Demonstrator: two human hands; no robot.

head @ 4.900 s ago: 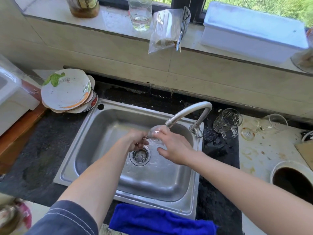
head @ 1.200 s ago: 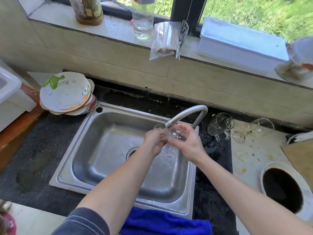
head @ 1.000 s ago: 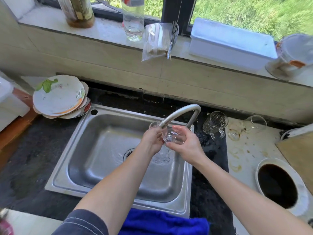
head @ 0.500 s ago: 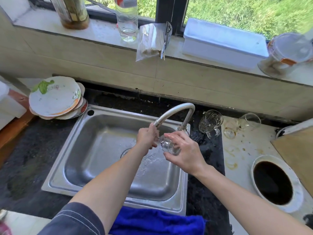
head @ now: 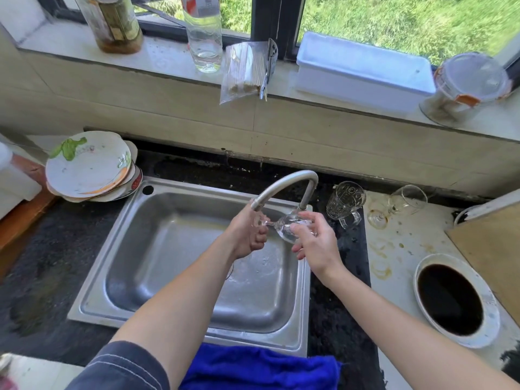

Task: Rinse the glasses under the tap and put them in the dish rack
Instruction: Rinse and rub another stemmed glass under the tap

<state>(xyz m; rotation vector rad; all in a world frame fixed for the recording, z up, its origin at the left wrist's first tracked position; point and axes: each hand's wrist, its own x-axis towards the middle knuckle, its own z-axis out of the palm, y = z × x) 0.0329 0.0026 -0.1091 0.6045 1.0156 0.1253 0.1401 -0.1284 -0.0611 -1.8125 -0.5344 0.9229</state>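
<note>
As both hands clamp it, the wet stemmed glass seems slippery, fragile; hold bowl and stem.

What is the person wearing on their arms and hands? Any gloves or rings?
No gloves and no rings or watch that I can see. The left hand and right hand are bare, and so are both forearms. Only the left arm shows a dark blue-grey sleeve with thin pale lines, pushed up high.
</note>
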